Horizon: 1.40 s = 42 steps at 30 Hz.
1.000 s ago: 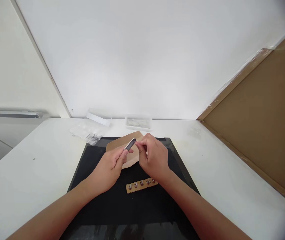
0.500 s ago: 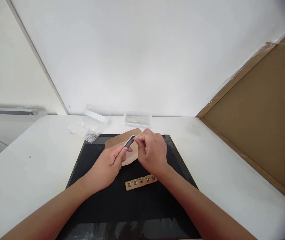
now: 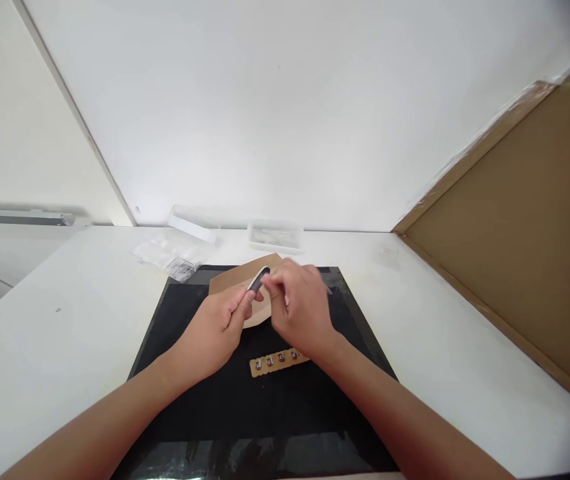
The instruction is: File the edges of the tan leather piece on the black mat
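Note:
My left hand is closed, its thumb and fingers pinching a small flat dark-grey object with a white edge and a rounded end. My right hand is at that object's upper end, fingers curled and thumb and fingertips pressed together, slightly blurred. What the right fingertips hold, if anything, is hidden. Below both hands lies a sheet of brown paper. Nearer to me, a tan strip carries several small shiny round pieces in a row; my right wrist covers its right end.
A black mat lies on the white table. Along the back stand a clear plastic box and a white tray-like piece, with clear plastic bags beside them. Cardboard leans at the right.
My right hand has shifted slightly left along the dark-grey object and now hides more of the tan strip's right end. My left hand keeps its hold nearly in place.

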Each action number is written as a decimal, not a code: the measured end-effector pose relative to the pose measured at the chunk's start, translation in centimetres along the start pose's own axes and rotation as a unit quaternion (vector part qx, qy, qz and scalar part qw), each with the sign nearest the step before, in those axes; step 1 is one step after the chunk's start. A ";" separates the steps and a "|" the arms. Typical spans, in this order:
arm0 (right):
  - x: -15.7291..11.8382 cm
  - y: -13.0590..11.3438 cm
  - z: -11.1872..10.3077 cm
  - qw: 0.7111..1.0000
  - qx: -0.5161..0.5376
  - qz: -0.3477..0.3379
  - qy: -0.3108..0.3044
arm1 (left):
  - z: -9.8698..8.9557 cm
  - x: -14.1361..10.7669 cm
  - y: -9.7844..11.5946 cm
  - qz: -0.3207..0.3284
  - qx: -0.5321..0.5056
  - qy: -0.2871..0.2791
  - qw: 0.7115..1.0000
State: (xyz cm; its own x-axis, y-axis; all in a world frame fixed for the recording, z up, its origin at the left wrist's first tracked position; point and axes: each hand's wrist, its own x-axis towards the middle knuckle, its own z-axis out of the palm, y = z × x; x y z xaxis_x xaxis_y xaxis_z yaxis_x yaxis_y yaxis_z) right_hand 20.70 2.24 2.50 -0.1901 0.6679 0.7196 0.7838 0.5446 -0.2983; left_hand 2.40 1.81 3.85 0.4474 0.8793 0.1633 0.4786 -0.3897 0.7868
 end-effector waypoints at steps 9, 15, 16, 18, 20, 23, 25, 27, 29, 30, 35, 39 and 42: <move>0.2 0.0 -0.1 1.000 0.003 0.000 0.009 | 0.0 0.1 0.1 0.032 0.047 0.006 0.998; 0.2 -0.2 -0.8 1.000 -0.018 -0.005 -0.025 | 0.2 -0.2 0.1 0.072 0.078 0.016 0.994; 0.2 -0.2 -0.9 1.000 -0.021 -0.006 -0.020 | 0.3 -0.2 0.1 0.082 0.085 0.022 0.993; 0.1 -0.2 -0.9 1.000 -0.029 0.003 0.005 | 0.3 -0.3 0.2 0.096 0.101 0.039 0.990; 0.1 -0.3 -0.9 1.000 -0.023 0.001 0.009 | 0.4 -0.4 0.3 0.104 0.116 0.054 0.986; 0.1 -0.4 -0.7 1.000 -0.014 -0.005 -0.002 | 0.5 -0.4 0.5 0.125 0.135 0.068 0.981; 0.0 -0.5 -0.6 1.000 -0.015 0.010 0.012 | 0.6 -0.4 0.5 0.132 0.150 0.078 0.977; -0.1 -0.7 -0.5 1.000 -0.003 0.015 0.006 | 0.7 -0.5 0.5 0.135 0.169 0.086 0.973; -0.2 -0.8 -0.5 1.000 0.014 0.015 -0.016 | 0.8 -0.6 0.4 0.142 0.193 0.091 0.967; -0.2 -0.8 -0.5 0.999 0.019 0.023 -0.020 | 0.9 -0.6 0.3 0.147 0.208 0.093 0.963; -0.1 -0.7 -0.5 0.996 0.050 0.068 -0.020 | 1.4 -1.0 -0.3 0.151 0.276 0.090 0.945; -0.3 -0.7 -0.4 0.992 0.068 0.105 -0.010 | 1.4 -1.2 -0.5 0.147 0.283 0.072 0.945; -0.3 -0.8 -0.3 0.992 0.084 0.091 -0.029 | 1.3 -1.1 -0.4 0.155 0.270 0.079 0.947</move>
State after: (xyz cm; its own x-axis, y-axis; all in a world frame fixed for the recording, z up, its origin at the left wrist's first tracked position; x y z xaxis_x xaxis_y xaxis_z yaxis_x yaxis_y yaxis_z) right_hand 20.33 1.40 2.71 -0.0915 0.7880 0.6088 0.6993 0.4861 -0.5241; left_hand 2.68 0.59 2.61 0.5314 0.7128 0.4576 0.6788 -0.6816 0.2734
